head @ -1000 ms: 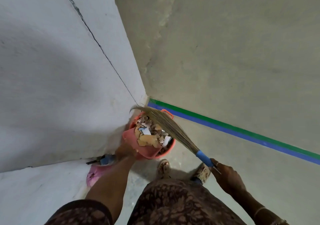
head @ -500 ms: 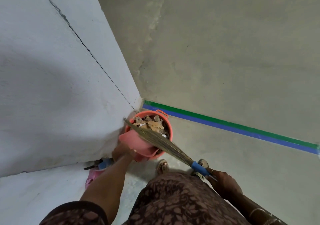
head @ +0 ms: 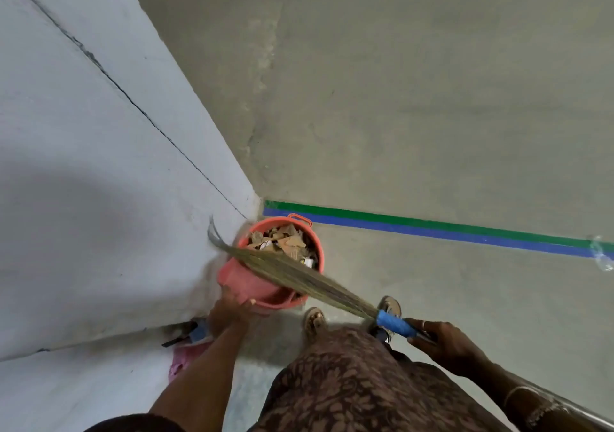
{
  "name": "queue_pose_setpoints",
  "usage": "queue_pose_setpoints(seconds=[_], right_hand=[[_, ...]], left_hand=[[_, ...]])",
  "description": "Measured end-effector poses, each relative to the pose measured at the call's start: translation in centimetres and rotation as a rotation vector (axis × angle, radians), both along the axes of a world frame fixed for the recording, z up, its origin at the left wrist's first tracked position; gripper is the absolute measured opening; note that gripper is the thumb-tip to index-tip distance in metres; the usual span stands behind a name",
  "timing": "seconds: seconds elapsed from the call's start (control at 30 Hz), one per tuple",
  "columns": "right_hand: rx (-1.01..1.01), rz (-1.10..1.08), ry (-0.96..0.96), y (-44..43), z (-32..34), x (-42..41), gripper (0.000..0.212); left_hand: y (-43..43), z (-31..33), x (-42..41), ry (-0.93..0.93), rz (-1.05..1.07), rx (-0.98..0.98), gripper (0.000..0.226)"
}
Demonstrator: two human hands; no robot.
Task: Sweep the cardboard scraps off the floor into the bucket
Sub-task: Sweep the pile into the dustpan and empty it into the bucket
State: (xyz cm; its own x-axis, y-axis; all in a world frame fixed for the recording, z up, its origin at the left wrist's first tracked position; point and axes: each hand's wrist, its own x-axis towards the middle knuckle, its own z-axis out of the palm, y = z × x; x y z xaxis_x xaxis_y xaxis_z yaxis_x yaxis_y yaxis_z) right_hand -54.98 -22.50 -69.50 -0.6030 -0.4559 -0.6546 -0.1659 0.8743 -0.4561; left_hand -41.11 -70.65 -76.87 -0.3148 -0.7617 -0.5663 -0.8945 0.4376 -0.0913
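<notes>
1. The bucket (head: 319, 249) sits on the floor (head: 432, 116), right by the wall (head: 99, 182) corner & a green-blue stripe (head: 432, 229).
2. Scraps (head: 287, 240) fill the bucket nearly to the top.
3. L hand (head: 229, 312) grips the near edge of a pink pan (head: 242, 282), fingers curled on it. The pan leans on the bucket's near side.
4. R hand (head: 445, 345) is wrapped tight round the blue handle (head: 397, 324).
5. The broom (head: 299, 273) lies slanted over pan & bucket, tips by the wall.
6. Two feet (head: 314, 320) stand just behind the bucket.
</notes>
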Motion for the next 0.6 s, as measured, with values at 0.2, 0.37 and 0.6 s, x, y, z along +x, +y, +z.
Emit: queue_pose_setpoints(seconds=[0.2,0.37,0.6], right_hand=[[0.095,-0.051,0.054,1.1,-0.5,1.1,0.051],[0.001,-0.261,0.110,3.3,-0.4,2.8,0.047],[-0.107,-0.498,0.133,7.1,1.4,3.5,0.037]], left_hand=[[4.0,7.9,0.8,0.052,0.021,0.079,0.035],[4.1,8.2,1.5,0.268,-0.073,0.115,0.069],[9.5,13.2,-3.4,0.367,-0.272,0.321,0.095]])
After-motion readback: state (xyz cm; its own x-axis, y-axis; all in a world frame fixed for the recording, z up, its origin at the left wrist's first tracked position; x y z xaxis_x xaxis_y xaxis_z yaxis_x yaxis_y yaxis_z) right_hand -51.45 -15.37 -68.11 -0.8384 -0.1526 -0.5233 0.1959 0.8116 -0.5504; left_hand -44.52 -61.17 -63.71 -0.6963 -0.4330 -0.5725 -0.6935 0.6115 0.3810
